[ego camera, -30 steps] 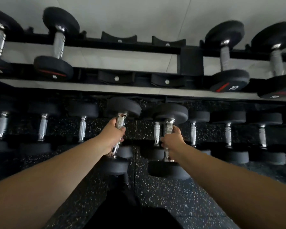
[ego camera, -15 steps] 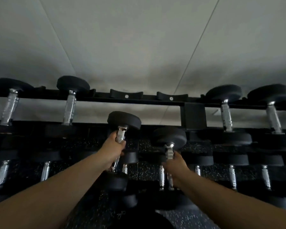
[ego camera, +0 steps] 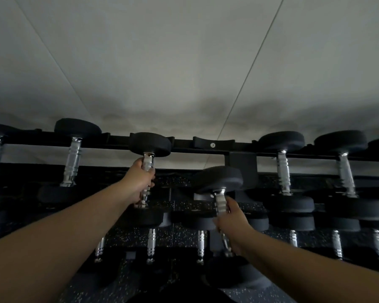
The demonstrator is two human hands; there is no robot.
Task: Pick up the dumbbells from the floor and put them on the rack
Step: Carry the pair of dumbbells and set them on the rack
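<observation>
My left hand (ego camera: 140, 182) and right hand (ego camera: 233, 224) each grip a dumbbell handle tight, racked dumbbells (ego camera: 282, 171) crowding both sides of the top rail (ego camera: 184, 142).

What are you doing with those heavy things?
A person is putting dumbbells onto a rack. The left hand grips one dumbbell by its shiny handle, its far end up at the top rail. The right hand holds a second dumbbell lower, below an empty cradle. Other dumbbells already sit on the rack on both sides.
</observation>
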